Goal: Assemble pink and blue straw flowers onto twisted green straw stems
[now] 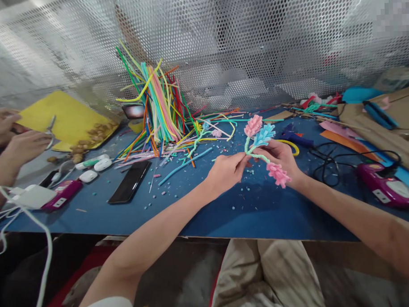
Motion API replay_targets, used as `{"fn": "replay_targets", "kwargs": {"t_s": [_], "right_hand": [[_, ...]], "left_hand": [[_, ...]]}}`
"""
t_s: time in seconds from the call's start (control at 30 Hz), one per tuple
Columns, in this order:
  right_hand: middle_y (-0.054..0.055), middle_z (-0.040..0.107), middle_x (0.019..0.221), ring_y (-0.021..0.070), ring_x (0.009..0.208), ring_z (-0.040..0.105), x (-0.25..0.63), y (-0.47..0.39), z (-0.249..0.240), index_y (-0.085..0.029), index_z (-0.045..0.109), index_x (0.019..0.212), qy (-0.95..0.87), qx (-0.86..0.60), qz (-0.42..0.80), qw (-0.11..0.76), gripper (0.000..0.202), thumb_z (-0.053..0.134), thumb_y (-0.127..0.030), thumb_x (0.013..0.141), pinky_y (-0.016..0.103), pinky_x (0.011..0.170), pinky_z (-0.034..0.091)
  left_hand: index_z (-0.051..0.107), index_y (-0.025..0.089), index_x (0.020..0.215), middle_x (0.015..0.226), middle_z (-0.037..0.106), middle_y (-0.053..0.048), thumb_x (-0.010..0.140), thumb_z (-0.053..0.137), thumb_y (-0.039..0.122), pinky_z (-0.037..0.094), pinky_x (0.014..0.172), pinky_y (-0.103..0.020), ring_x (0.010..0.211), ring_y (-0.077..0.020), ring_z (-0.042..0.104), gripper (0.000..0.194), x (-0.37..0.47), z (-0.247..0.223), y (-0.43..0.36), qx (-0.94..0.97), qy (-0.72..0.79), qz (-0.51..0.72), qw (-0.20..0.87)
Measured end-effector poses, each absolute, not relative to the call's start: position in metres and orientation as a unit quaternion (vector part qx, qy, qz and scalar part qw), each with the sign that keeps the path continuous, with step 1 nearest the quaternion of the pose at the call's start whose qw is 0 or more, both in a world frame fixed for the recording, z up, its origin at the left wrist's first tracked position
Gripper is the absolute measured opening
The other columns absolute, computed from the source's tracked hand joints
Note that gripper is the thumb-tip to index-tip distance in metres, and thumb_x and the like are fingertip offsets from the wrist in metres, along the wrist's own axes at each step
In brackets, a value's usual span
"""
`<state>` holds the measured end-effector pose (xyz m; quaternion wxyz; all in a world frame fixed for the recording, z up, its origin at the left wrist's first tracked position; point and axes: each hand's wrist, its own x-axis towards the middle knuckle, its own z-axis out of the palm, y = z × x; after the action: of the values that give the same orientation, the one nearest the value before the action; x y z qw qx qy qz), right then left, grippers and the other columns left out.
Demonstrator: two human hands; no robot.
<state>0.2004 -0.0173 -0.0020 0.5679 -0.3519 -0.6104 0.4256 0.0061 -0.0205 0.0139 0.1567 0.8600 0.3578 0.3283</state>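
Observation:
Both my hands hold one pipe-cleaner flower sprig (264, 134) above the blue table (200, 216). It has green twisted stems with a pink bloom at the top, a light blue one beside it and a darker pink one hanging lower right. My left hand (227, 173) pinches the stem where the branches meet. My right hand (281, 157) is closed round the stems from the right, its fingertips partly behind the blooms. A second, smaller sprig (200, 135) with yellow, blue and pink ends lies behind my left hand.
Pipe cleaners (161, 105) stand bunched at the back. A black phone (130, 182) lies left of my hands. At right are a glue gun (294, 134), black cable and purple power strip (388, 187). Another person's hands (28, 144) hold scissors (50, 130) at far left.

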Motion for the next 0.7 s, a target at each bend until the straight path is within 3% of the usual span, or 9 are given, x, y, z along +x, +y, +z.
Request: {"fn": "replay_targets", "kwargs": {"t_s": [0.13, 0.27, 0.47, 0.57, 0.7], "right_hand": [[0.002, 0.071, 0.091, 0.0195, 0.085, 0.068, 0.204, -0.018, 0.004, -0.026, 0.066, 0.098, -0.583, -0.309, 0.468, 0.588, 0.017, 0.068, -0.036, 0.084, 0.038, 0.083, 0.057], [0.002, 0.068, 0.09, 0.0169, 0.075, 0.065, 0.207, -0.016, 0.011, -0.028, 0.065, 0.117, -0.576, -0.323, 0.456, 0.597, 0.033, 0.069, -0.04, 0.086, 0.036, 0.075, 0.058], [0.001, 0.068, 0.086, 0.0131, 0.066, 0.063, 0.216, -0.012, 0.014, -0.024, 0.069, 0.1, -0.578, -0.323, 0.479, 0.576, 0.027, 0.078, -0.04, 0.08, 0.03, 0.065, 0.058], [0.0, 0.068, 0.078, 0.0122, 0.06, 0.063, 0.218, -0.012, 0.014, -0.022, 0.069, 0.097, -0.582, -0.32, 0.512, 0.545, 0.026, 0.079, -0.039, 0.08, 0.029, 0.061, 0.058], [0.002, 0.07, 0.08, 0.0133, 0.062, 0.065, 0.218, -0.013, 0.014, -0.022, 0.07, 0.1, -0.579, -0.324, 0.522, 0.535, 0.028, 0.079, -0.04, 0.081, 0.03, 0.06, 0.059]], "left_hand": [[0.07, 0.017, 0.089, 0.059, 0.069, 0.002, 0.104, 0.043, 0.034, 0.047, 0.06, -0.022, 0.047, -0.0087, 0.062, 0.036, 0.003, 0.016, -0.018, 0.851, 0.37, 0.33, 0.175], [0.07, 0.017, 0.085, 0.069, 0.074, 0.0, 0.102, 0.047, 0.039, 0.048, 0.058, -0.021, 0.048, -0.0086, 0.064, 0.037, 0.005, 0.017, -0.021, 0.828, 0.384, 0.322, 0.252], [0.073, 0.016, 0.103, 0.089, 0.075, -0.005, 0.093, 0.06, 0.049, 0.05, 0.061, -0.023, 0.073, -0.0143, 0.07, 0.037, 0.01, 0.014, -0.019, 0.739, 0.368, 0.39, 0.408], [0.073, 0.017, 0.101, 0.088, 0.072, -0.003, 0.085, 0.072, 0.046, 0.044, 0.058, -0.021, 0.069, -0.0094, 0.059, 0.033, 0.009, 0.018, -0.013, 0.678, 0.347, 0.452, 0.464], [0.069, 0.017, 0.101, 0.084, 0.068, -0.001, 0.084, 0.075, 0.039, 0.028, 0.045, -0.019, 0.05, -0.002, 0.037, 0.028, 0.007, 0.025, -0.01, 0.576, 0.281, 0.408, 0.651]]}}
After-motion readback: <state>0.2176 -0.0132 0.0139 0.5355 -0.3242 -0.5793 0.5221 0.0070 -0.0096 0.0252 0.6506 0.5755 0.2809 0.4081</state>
